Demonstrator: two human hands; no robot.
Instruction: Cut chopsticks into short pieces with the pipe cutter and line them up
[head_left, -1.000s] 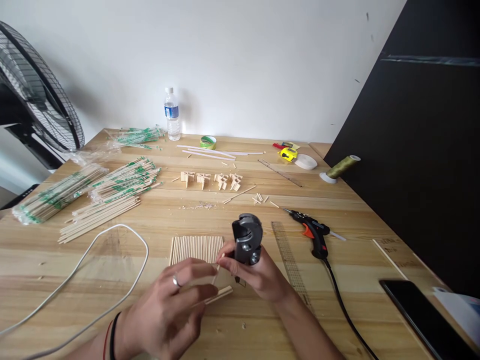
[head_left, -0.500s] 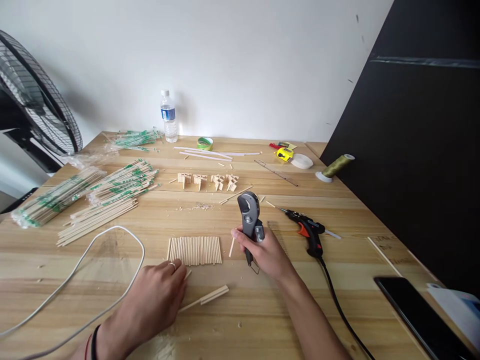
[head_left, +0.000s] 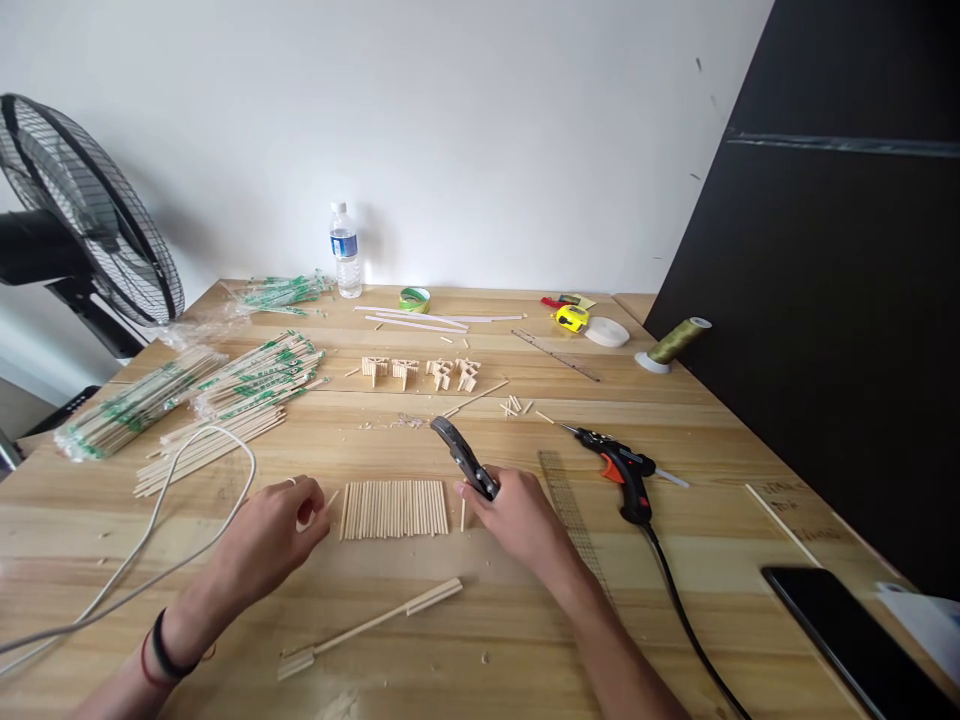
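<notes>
Between thumb and fingertips, my left hand (head_left: 281, 525) pinches a short thin stick (head_left: 333, 499), just left of a row of cut sticks (head_left: 395, 508) laid side by side. My right hand (head_left: 514, 510) is wrapped round a dark grey cutter (head_left: 466, 462), its head pointing up and left above the row's right end. One short stick (head_left: 463, 513) lies under that hand, apart from the row. Nearer the front edge lie a longer stick (head_left: 360, 628) and several short pieces touching it.
Small stick structures (head_left: 406, 373) stand mid-table. A glue gun (head_left: 634, 485) with black cable, a transparent ruler (head_left: 574, 515) and a phone (head_left: 847, 630) lie right. Packed sticks (head_left: 142, 400), a white cable (head_left: 154, 520) and a fan (head_left: 97, 210) are left. A bottle (head_left: 346, 255) stands behind.
My left hand has lifted and moved left from the row's near corner, a stick now showing in its fingers. My right hand has shifted slightly left, turning the cutter. The camera view has shifted.
</notes>
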